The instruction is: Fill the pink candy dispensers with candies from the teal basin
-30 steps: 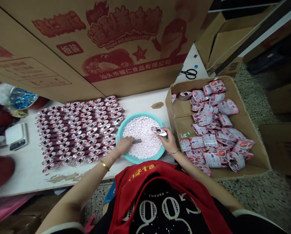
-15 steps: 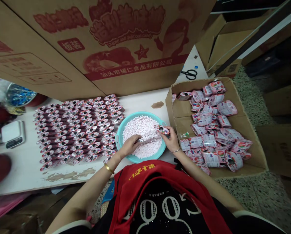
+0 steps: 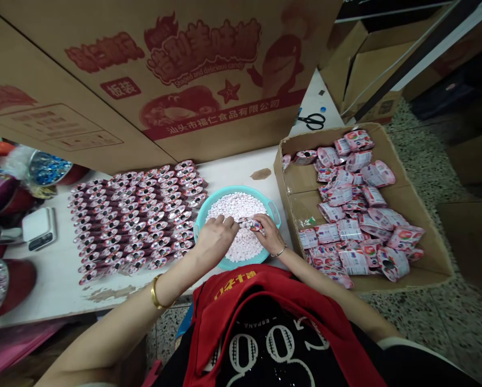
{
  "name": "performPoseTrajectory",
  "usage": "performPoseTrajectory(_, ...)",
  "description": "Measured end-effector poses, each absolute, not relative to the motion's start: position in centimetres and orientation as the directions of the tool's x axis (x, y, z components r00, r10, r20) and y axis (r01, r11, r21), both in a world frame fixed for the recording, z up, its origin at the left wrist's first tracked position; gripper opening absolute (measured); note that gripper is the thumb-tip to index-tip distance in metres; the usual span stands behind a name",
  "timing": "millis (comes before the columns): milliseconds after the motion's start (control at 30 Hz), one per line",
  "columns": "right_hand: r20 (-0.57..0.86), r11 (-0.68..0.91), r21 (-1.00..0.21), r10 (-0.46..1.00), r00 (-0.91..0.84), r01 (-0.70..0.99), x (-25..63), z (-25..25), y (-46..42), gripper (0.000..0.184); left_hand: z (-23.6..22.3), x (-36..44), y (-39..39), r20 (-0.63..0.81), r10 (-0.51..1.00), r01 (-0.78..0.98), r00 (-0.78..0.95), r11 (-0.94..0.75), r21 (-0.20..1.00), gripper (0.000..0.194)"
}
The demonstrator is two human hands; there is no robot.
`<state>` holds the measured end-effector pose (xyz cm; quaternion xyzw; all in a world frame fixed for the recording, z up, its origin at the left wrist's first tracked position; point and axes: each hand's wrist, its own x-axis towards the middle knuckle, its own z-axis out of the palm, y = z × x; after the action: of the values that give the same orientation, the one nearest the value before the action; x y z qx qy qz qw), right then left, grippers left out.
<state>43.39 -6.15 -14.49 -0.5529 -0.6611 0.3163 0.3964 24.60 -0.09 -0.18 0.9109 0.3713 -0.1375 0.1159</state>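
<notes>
My right hand (image 3: 269,234) is closed around a small pink printed candy pack (image 3: 249,222), held low over a turquoise basin (image 3: 197,221). White candy pellets (image 3: 243,248) fill the basin. My left hand (image 3: 217,236) is above the basin's left part, knuckles up, its bent fingertips at the left end of the pack. What those fingers hold, if anything, is hidden under the hand. To the left, rows of similar packs (image 3: 138,217) stand upright with their dark round holes facing up.
An open carton (image 3: 301,201) of loose pink packs stands right of the basin. Large printed boxes (image 3: 208,102) wall off the back. Scissors (image 3: 314,121) lie at the back right. On the left are a small white scale (image 3: 38,226) and a red bucket (image 3: 21,279).
The right hand has brought the pack left, toward the middle of the basin. My left hand has risen from the pellets to meet the pack. The view has shifted slightly.
</notes>
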Motion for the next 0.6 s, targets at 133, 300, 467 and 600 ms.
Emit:
performPoseTrajectory(133, 0.142, 0.139, -0.904, 0.99, -0.023, 0.403, 43.4, -14.5, -6.2, 0.027, 0.9, 23.8, 0.3, -0.283, 0.678, 0.729, 0.678, -0.67, 0.143, 0.021)
performPoseTrajectory(300, 0.084, 0.095, -0.947, 0.995, -0.05, 0.306, 41.9, -13.6, -6.3, 0.031, -1.8, 21.9, 1.3, -0.227, 0.723, 0.743, 0.652, -0.551, 0.38, 0.046)
performPoseTrajectory(467, 0.114, 0.174, -0.915, 0.977, -0.179, 0.363, 40.4, -12.8, -4.1, 0.039, -5.8, 20.2, 2.3, -0.186, 0.7, 0.65, 0.69, -0.485, 0.586, 0.03)
performPoseTrajectory(600, 0.084, 0.134, -0.698, 0.991, -0.105, 0.703, 41.9, -13.8, 0.6, 0.056, -6.9, 16.3, 4.4, -0.074, 0.866, 0.733, 0.495, -0.37, 0.571, 0.028)
